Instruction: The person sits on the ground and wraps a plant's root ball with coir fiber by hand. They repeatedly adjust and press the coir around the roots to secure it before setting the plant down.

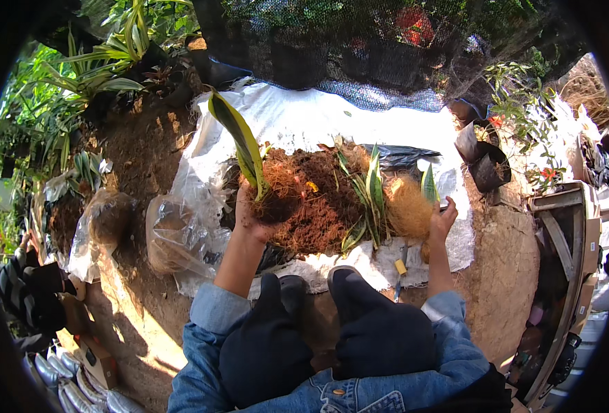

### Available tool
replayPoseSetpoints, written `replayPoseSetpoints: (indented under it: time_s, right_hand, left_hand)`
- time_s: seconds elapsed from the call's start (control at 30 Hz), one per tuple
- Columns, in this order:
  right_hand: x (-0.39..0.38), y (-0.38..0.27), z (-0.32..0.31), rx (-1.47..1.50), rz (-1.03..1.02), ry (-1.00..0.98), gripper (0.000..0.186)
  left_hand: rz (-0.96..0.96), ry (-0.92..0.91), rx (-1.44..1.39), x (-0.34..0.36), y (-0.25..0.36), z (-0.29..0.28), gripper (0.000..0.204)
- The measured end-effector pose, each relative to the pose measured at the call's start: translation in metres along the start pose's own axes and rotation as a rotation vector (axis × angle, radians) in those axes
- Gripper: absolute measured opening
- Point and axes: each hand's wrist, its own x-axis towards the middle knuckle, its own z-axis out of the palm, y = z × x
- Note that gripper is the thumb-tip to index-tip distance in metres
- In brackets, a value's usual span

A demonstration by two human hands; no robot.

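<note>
In my left hand (251, 224) is a snake plant, its tall yellow-edged leaf (239, 141) leaning to the left. Dark soil and roots (277, 205) hang at the plant's base, with my fingers curled under them. My right hand (442, 220) grips the right side of a tan coconut-fibre ball (408, 205); some fingers are hidden. A short green leaf (428, 184) stands up beside that hand. Between my hands lies a heap of reddish-brown coir soil (322, 224), with several more snake plant leaves (373, 189) at its right edge.
A white woven sheet (284, 113) lies beneath the heap. A tool with a yellow band (400, 267) rests near its front edge. Clear plastic bags (174, 230) sit to the left, a black pot (489, 168) at the right. Dark netting (353, 48) hangs behind.
</note>
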Motion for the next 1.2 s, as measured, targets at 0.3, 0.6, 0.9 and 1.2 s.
replayPoseSetpoints:
  time_s: [0.3, 0.6, 0.9, 1.2]
  right_hand:
    - [-0.047, -0.020, 0.033, -0.753, -0.475, -0.236, 0.071]
    - [0.003, -0.055, 0.088, -0.717, -0.275, -0.458, 0.092]
    - [0.039, -0.043, 0.056, -0.491, 0.110, -0.655, 0.049]
    - [0.052, -0.006, -0.052, 0.396, -0.211, -0.442, 0.039]
  left_hand:
    - [-0.027, 0.077, -0.005, 0.003, -0.002, -0.006, 0.038]
    - [-0.079, 0.157, -0.025, 0.004, -0.004, -0.003, 0.036]
    - [-0.063, 0.127, -0.038, -0.001, -0.002, -0.001, 0.035]
    - [-0.059, 0.152, -0.044, -0.001, -0.002, -0.004, 0.037]
